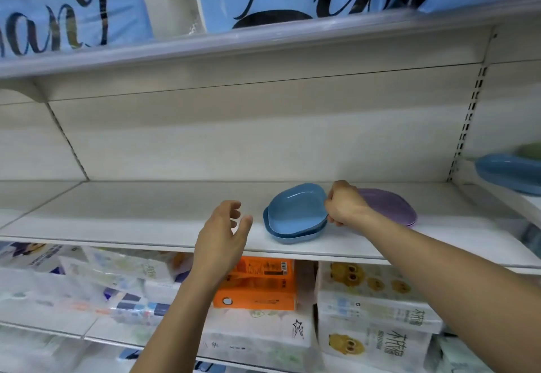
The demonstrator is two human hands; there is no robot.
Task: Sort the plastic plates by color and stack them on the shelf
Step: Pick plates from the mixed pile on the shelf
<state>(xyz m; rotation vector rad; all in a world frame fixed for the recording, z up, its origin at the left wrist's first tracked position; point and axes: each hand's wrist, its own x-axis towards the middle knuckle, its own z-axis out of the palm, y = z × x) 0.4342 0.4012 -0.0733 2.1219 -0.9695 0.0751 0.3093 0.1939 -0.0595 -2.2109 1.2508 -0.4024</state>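
On the white shelf point(146, 220), blue plates point(295, 214) are held by the right hand point(344, 204); the left hand point(222, 235) is spread wide, empty.

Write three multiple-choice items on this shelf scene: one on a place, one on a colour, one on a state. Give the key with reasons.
1. Where do the purple plates lie relative to the blue plates?
A. to their right
B. to their left
C. on top of them

2. What colour is the carton on the shelf below?
A. green
B. orange
C. black

3. What state is the left hand in?
A. gripping a plate
B. flat on the shelf
C. open, holding nothing

Key: 1 A, the purple pile sits right of the blue, with the right hand between them. 2 B, its face is orange. 3 C, the fingers are spread, clear of the plates.
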